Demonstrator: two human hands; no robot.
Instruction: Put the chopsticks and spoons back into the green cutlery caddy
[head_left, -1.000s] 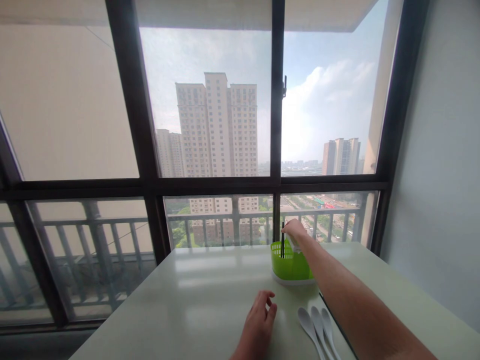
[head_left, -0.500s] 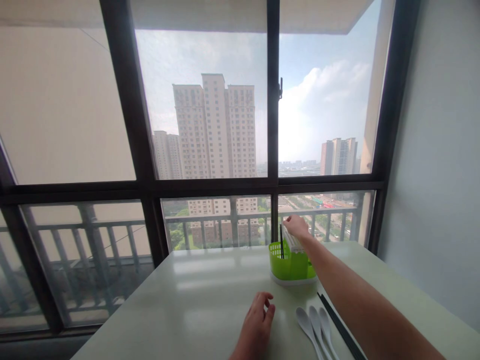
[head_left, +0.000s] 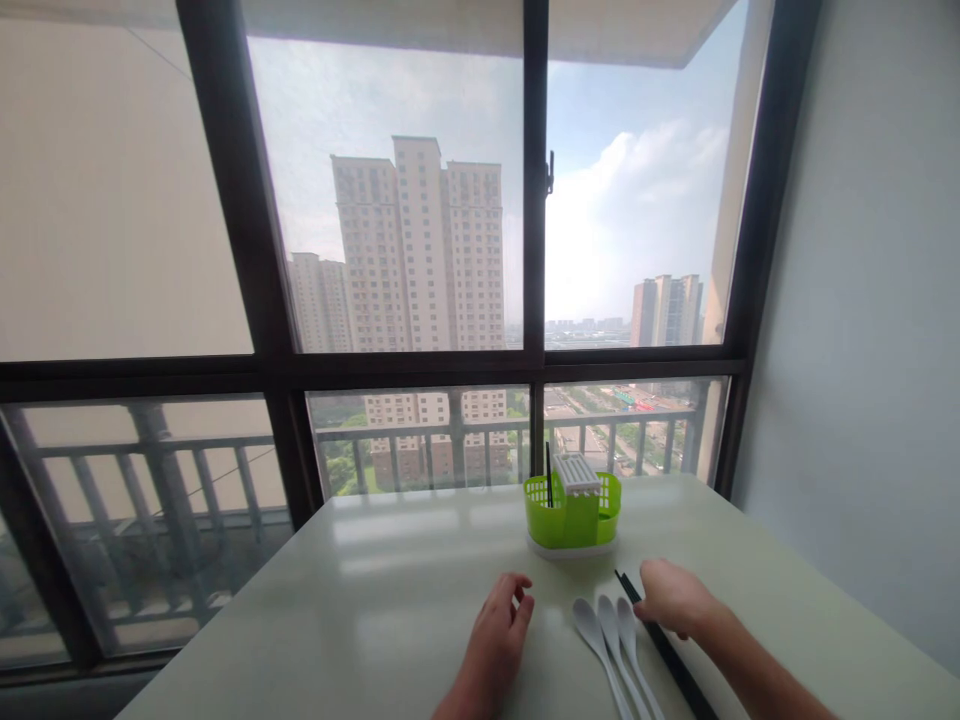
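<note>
My right hand (head_left: 675,598) is closed in a pinch at the black chopsticks (head_left: 682,680), which lie side by side on the table to the right of the spoons. Its fingers cover part of them. Three white spoons (head_left: 616,640) lie fanned out beside the chopsticks, bowls pointing away from me. To the left of the spoons my left hand (head_left: 499,630) rests on the table, holding nothing, fingers loosely bent and thumb apart. Beyond both hands stands a green utensil basket (head_left: 577,520) with a white slatted middle part (head_left: 577,473). A dark chopstick (head_left: 549,475) stands upright in its left compartment.
The pale green glossy table (head_left: 360,600) reaches up to a dark-framed window (head_left: 405,370). A railing (head_left: 420,435) and tall buildings show through the glass. A plain wall (head_left: 862,350) rises close on the right.
My right hand has come back from the top of the basket to the chopsticks lying on the table. My left hand stays in place; the view has shifted slightly.
</note>
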